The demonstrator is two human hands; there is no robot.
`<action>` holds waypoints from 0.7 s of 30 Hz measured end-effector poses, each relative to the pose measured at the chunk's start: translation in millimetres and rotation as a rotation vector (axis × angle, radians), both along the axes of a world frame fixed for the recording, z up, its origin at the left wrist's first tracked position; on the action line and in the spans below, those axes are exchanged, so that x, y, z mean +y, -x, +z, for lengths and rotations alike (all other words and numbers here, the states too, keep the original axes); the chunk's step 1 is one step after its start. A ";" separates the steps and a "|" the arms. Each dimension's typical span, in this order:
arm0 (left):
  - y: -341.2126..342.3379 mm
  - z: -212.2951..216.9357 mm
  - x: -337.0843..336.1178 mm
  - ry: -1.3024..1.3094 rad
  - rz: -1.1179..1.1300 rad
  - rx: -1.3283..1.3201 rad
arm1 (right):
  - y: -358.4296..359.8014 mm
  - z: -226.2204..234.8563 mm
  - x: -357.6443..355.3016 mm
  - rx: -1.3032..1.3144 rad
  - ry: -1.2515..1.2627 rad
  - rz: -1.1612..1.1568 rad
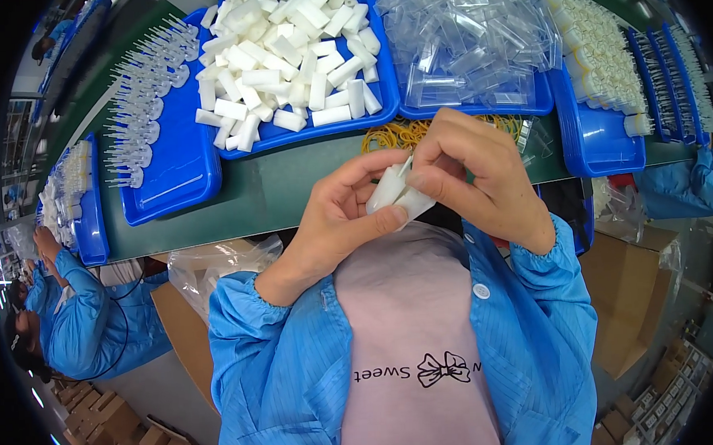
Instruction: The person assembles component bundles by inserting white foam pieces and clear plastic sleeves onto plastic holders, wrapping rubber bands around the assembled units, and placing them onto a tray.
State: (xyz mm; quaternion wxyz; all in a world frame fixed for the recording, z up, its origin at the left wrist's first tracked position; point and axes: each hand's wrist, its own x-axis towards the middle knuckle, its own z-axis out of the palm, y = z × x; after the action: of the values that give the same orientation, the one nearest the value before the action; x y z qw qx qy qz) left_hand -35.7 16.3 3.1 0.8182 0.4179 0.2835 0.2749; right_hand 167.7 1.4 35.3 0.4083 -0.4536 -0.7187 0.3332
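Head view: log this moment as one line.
left hand: holds white plastic pieces | right hand: pinches thin stick into them | behind: blue tray of white blocks

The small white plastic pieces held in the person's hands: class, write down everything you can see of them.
The small white plastic pieces look like two matte, opaque blocks, lying side by side and tilted, held above the green table edge in front of the person's chest. The left hand grips them from below, thumb pressed on the lower piece. The right hand pinches a thin pale stick against their upper end. They resemble the white blocks heaped in the blue tray beyond.
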 end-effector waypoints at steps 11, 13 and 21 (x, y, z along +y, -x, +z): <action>-8.6 -1.2 -6.6 0.105 0.039 -0.002 | -0.5 -2.1 -4.9 0.075 0.102 -0.112; -11.2 -2.8 -5.6 0.100 0.071 -0.003 | -1.3 -4.1 -4.7 0.077 0.058 -0.144; -11.3 -5.9 -6.2 0.006 0.064 0.005 | -10.9 -9.1 1.4 0.168 0.270 -0.051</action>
State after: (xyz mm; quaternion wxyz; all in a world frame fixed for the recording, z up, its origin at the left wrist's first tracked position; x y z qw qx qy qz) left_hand -24.4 10.1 -2.8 0.8095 0.4069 0.2995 0.2990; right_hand 178.5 2.7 26.2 0.4103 -0.4930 -0.6190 0.4532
